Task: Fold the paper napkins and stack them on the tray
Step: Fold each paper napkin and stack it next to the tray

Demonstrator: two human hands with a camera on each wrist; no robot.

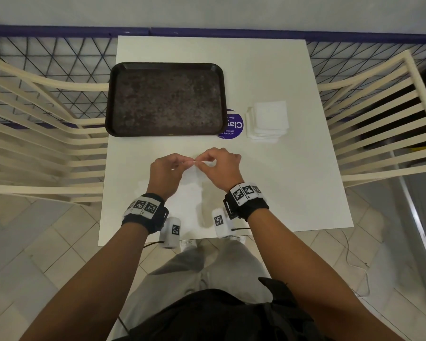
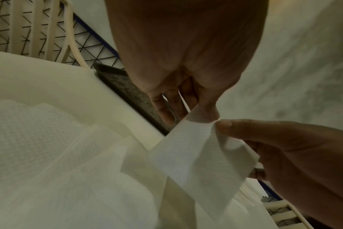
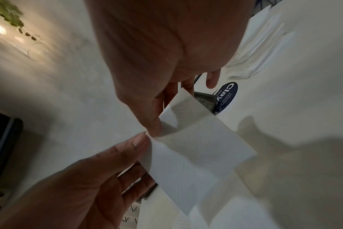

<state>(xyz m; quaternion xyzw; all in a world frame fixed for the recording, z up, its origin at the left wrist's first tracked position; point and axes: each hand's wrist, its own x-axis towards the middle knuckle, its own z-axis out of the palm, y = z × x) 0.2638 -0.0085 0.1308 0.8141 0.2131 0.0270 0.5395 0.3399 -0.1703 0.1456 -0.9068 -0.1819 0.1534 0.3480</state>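
Napkin (image 1: 191, 172), a single white sheet, hangs between two hands at the centre of a white bench (image 1: 293, 188), seen from the head camera looking down. The left hand (image 1: 167, 168) and right hand (image 1: 223, 166) meet fingertip to fingertip, each pinching the same upper corner of the sheet between thumb and forefinger; the other fingers are loosely curled. In the left wrist view the napkin (image 2: 198, 156) droops down from that pinch, its layers seeming to part slightly, so the corner appears to be in the middle of being separated or matched.

From the hands, a dark tray (image 1: 165, 99) lies at 11 o'clock, with nothing on it. A stack (image 1: 267, 121) of white napkins sits at 1 o'clock, just right of a round purple sticker (image 1: 233, 125) whose left edge the tray partly covers. The tray's long axis runs 9 to 3 o'clock.

The left hand is nearer the tray, the right hand nearer the stack. Judging by this, folding has only started: the held sheet still has to be creased, then carried forward and left toward 11 o'clock. Slatted cream chairs (image 1: 35, 119) stand at 9 and 3 o'clock beside the bench.
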